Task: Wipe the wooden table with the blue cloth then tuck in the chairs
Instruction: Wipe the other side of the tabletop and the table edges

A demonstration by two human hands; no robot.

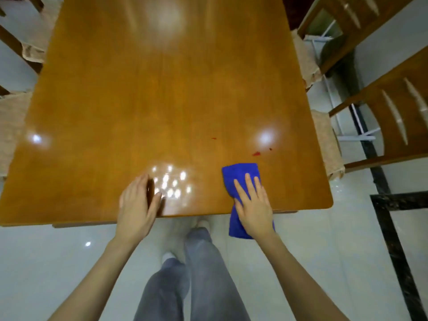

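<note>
1. At the bottom of the view, the person's legs in grey trousers [203, 274] stood on a pale glossy floor [58, 262], with the feet close under the near edge of the tabletop [162, 100].
2. The left grip [136, 205] lay at that near edge, left of centre. Its fingers were straight and together, the thumb rested on the wood, and it held nothing.
3. The right grip [254, 205] lay flat on the blue cloth [240, 174], palm down, with straight, slightly spread fingers pressing on it rather than curling round it.
4. The blue cloth sat near the tabletop's near right corner. Its far part was spread on the wood ahead of the fingertips, and its near part hung over the edge below the wrist.
5. Just beyond the cloth was a red smear [256, 154], with a small dark speck [270, 149] beside it to the right. A smaller red mark [214, 138] lay a little farther off to the left.
6. The rest of the wood was shiny and showed bright reflections of lights.
7. On the right, a near chair [398, 117] and a far chair [347, 19] stood with slatted wooden backs, their beige seat cushions showing beside the tabletop's edge.
8. On the left, two more beige cushions [11, 126] showed along the opposite edge, with their chair frames mostly out of view.
</note>
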